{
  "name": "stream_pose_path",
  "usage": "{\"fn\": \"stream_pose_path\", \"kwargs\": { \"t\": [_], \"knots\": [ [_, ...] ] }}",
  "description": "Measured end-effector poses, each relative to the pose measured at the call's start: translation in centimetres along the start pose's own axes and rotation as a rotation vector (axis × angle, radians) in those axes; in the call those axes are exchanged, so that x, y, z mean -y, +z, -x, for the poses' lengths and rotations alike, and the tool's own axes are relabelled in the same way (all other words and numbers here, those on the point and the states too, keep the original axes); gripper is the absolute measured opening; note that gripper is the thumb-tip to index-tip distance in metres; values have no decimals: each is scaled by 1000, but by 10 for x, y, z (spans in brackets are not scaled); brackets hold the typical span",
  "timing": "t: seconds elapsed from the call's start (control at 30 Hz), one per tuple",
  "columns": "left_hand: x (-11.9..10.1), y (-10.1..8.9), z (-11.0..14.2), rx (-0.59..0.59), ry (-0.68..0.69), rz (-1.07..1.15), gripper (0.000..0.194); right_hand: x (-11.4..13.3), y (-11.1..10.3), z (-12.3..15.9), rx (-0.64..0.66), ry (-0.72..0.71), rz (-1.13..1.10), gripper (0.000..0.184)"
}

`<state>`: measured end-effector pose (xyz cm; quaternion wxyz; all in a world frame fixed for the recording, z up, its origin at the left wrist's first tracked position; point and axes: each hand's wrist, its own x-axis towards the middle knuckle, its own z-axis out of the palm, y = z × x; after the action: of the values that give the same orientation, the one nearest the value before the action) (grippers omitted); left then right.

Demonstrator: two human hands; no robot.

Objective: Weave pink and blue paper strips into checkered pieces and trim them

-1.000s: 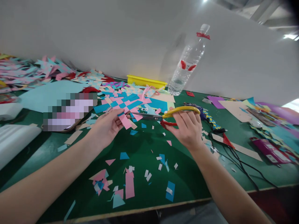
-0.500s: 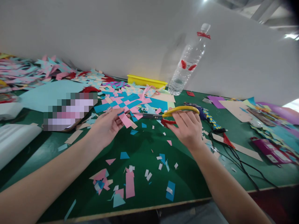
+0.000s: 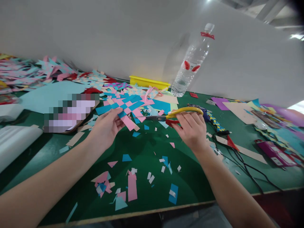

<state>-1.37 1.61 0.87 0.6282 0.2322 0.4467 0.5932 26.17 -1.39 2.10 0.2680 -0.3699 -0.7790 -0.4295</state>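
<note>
In the head view, my left hand [image 3: 108, 125] pinches the near edge of a woven paper piece [image 3: 129, 106] made of pink and blue strips, whose loose ends stick out toward me. My right hand [image 3: 192, 128] is wrapped round the scissors [image 3: 186, 110], with a yellow upper handle and a red lower one. Their blades point left and reach the pink strip ends beside my left fingers. Whether the blades are fully closed is hard to see. Pink, blue and white paper scraps [image 3: 132, 186] lie on the green table below my hands.
A clear water bottle [image 3: 190, 66] stands at the back near a yellow tray [image 3: 149, 83]. Left are a pixelated phone [image 3: 73, 114], a white roll [image 3: 19, 142] and piled paper strips [image 3: 30, 72]. Black cables [image 3: 244, 167] and a purple pack [image 3: 275, 153] lie right.
The scissors and my right hand have shifted very slightly to the right. My left fingers have moved a little on the woven paper, and more of its blue strip shows by them.
</note>
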Motion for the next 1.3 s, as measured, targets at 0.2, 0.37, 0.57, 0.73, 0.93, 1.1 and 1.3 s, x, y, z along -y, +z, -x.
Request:
{"fn": "stream_pose_path", "kwargs": {
  "t": [0.2,0.37,0.57,0.73,0.93,1.1,1.3],
  "knots": [
    [2,-1,-2,-38,56,24,19,2,0,1,38,61,-26,26],
    [1,1,0,-66,62,46,23,5,0,0,104,77,-38,21],
    [0,2,1,-99,72,72,24,6,2,0,183,171,1,35],
    [-1,3,4,-60,55,91,25,9,3,0,213,155,0,40],
    [7,5,7,10,35,26,25,12,4,1,170,135,-22,40],
    [12,4,6,55,-2,-21,18,12,5,1,133,107,-10,37],
    [11,3,6,60,3,-27,19,10,6,3,110,104,-41,36]
  ]
}}
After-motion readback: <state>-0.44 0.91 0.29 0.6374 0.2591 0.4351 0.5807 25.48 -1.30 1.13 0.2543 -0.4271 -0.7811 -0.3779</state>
